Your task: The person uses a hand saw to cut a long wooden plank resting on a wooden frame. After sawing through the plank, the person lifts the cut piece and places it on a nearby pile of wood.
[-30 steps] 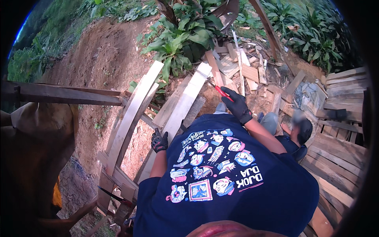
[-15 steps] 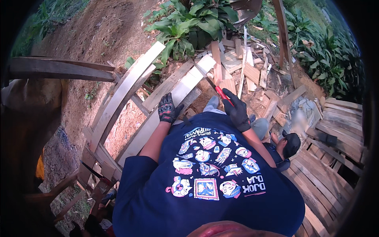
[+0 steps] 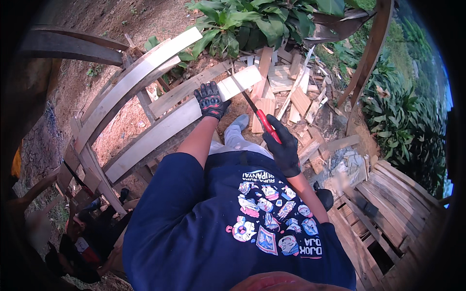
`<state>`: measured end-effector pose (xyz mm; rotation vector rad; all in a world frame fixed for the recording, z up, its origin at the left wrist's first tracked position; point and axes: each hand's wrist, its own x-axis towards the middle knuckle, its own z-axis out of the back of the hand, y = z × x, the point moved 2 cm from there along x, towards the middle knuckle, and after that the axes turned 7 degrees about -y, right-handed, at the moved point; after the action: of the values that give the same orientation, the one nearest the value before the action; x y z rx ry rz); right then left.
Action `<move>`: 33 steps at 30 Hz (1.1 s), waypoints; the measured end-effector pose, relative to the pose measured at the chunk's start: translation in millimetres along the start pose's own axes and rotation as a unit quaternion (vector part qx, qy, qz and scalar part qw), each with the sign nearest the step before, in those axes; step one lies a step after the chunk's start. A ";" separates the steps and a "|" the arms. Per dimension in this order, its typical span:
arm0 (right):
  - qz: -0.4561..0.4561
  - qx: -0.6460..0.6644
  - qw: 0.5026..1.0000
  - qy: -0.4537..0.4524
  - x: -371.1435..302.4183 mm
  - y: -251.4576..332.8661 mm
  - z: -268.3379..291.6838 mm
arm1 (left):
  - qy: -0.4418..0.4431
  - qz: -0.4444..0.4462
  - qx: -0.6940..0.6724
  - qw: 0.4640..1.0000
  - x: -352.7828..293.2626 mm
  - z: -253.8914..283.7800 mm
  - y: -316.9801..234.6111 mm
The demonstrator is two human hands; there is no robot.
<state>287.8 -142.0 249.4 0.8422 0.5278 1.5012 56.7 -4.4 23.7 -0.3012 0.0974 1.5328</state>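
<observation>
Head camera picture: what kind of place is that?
Probably an outdoor woodworking spot. There's a red-handled saw by a pale board, lots of scattered wood pieces, and leafy green plants growing nearby.

Bright outdoor daylight is spreading over the scene. The pale, flat wooden plank [image 3: 187, 115] is glaring almost white at its far end, and the long, curved wooden board [image 3: 130, 78] is shining also. The dark navy fabric shirt with colourful printed figures [image 3: 194, 233] is absorbing much light. The left side is sinking into shadow, while the brown wooden slats [image 3: 407, 189] are bending near the black, round rim.
</observation>
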 end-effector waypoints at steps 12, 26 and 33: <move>-0.202 0.086 0.968 0.119 66.9 -15.1 -52.5 | 0.089 -0.060 -0.060 0.992 53.4 11.9 30.7; -0.172 0.044 0.977 0.118 70.7 -42.2 -114.1 | 0.128 -0.023 -0.114 0.985 61.0 18.5 33.9; -0.043 -0.023 0.993 0.111 45.4 -39.0 -81.8 | 0.187 -0.015 -0.147 0.971 72.0 20.1 41.6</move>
<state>252.2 -80.0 177.5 0.6132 0.6826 1.5297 16.0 70.8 19.4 -0.8251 0.1616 1.4446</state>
